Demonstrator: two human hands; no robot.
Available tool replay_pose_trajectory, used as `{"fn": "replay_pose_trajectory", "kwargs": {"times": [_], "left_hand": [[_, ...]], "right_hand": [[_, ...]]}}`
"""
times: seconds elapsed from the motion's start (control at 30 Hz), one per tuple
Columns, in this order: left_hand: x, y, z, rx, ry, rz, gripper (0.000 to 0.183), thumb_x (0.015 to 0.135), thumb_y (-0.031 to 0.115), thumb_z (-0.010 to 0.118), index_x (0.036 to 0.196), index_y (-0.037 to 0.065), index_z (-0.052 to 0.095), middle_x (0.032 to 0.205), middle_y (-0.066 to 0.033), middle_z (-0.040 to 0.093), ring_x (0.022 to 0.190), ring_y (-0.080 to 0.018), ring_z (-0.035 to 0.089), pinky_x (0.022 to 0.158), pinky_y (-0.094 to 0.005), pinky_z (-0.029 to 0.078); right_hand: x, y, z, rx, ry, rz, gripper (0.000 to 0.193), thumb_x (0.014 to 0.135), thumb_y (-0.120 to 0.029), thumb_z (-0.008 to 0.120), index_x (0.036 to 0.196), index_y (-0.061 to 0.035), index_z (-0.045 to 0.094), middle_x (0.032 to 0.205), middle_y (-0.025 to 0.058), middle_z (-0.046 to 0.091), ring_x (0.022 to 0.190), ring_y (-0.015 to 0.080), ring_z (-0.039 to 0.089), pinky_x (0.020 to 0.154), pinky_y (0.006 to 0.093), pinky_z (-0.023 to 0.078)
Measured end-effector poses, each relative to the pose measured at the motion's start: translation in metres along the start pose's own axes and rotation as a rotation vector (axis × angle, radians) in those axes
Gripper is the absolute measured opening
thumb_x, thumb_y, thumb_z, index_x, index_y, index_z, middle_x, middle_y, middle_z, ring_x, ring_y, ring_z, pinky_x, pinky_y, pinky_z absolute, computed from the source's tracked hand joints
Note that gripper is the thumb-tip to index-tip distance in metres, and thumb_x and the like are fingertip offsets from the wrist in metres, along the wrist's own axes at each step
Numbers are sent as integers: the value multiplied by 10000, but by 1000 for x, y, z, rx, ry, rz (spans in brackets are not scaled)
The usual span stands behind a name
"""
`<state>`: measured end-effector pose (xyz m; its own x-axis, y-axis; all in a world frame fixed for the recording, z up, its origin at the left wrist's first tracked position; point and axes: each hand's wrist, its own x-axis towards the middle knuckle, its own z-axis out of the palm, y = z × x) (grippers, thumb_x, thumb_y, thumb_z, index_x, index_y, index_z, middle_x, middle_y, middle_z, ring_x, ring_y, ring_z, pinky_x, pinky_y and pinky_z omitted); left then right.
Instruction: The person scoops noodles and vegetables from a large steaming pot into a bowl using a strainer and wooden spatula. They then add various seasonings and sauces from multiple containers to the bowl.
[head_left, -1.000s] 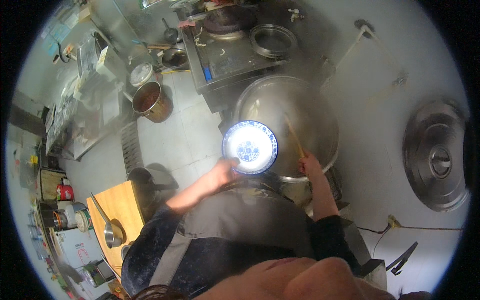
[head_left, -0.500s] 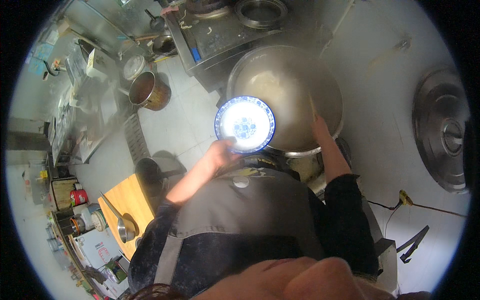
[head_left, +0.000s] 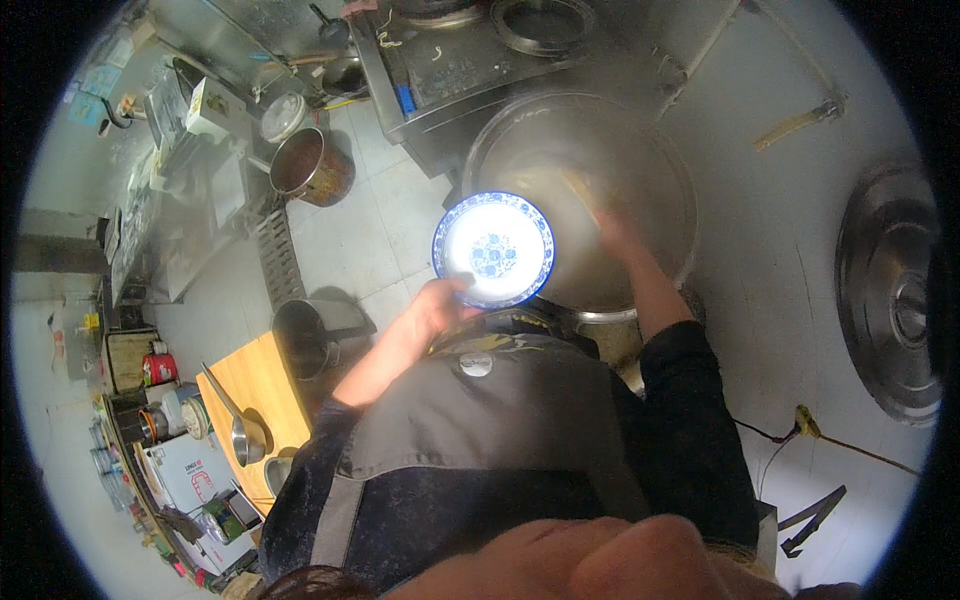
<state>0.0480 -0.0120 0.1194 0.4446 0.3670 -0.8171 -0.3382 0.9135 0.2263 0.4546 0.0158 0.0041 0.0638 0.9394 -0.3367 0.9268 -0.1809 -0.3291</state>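
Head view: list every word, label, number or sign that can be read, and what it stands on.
White box, lower left: dark and red printing, not copied here.
White carton, upper left: marks too blurred to read.
Apron badge: too small to read.
Blue-and-white dish in the left hand: pattern, no lettering visible.
Any other marks: too small or blurred.

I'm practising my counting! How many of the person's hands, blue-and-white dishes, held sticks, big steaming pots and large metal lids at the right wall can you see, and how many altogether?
Left hand and right hand: 2
Blue-and-white dish: 1
Tan stick: 1
Big steaming pot: 1
Large metal lid: 1
Total: 6
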Motion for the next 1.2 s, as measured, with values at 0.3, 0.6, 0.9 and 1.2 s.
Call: {"fn": "replay_pose_trajectory", "kwargs": {"times": [0.3, 0.6, 0.9, 1.2], "left_hand": [[6, 2, -7, 20, -17, 9, 419, 917, 43, 470, 1324, -23, 394, 1269, -187, 517, 1155, -326, 554, 991, -501, 471], [-11, 4, 3, 23, -75, -24, 431, 890, 45, 483, 1307, -32, 408, 1193, -215, 580, 1025, -361, 625, 879, -502, 543], [-6, 8, -2, 7, -117, -26, 399, 910, 44, 458, 1298, -37, 418, 1181, -213, 597, 1027, -364, 630, 879, -497, 545], [14, 5, -23, -7, -173, -31, 377, 925, 50, 430, 1291, -38, 406, 1161, -217, 600, 1006, -364, 638, 866, -517, 550]], "right_hand": [[-65, -52, -26, -146, 12, -84, 386, 992, -187, 356, 1351, -125, 483, 1271, 225, 557, 1141, 371, 559, 969, 478, 435], [-135, -84, -43, 95, -117, 164, 513, 909, -85, 444, 1412, -188, 435, 1307, 211, 536, 1155, 400, 541, 960, 502, 441], [-190, -103, -73, -61, -104, 181, 639, 847, 26, 487, 1434, -212, 401, 1152, 282, 548, 1075, 413, 570, 889, 506, 461], [-224, -91, -94, -42, -110, 172, 620, 794, 23, 500, 1385, -163, 485, 1094, 269, 590, 1050, 392, 590, 895, 475, 468]]}}
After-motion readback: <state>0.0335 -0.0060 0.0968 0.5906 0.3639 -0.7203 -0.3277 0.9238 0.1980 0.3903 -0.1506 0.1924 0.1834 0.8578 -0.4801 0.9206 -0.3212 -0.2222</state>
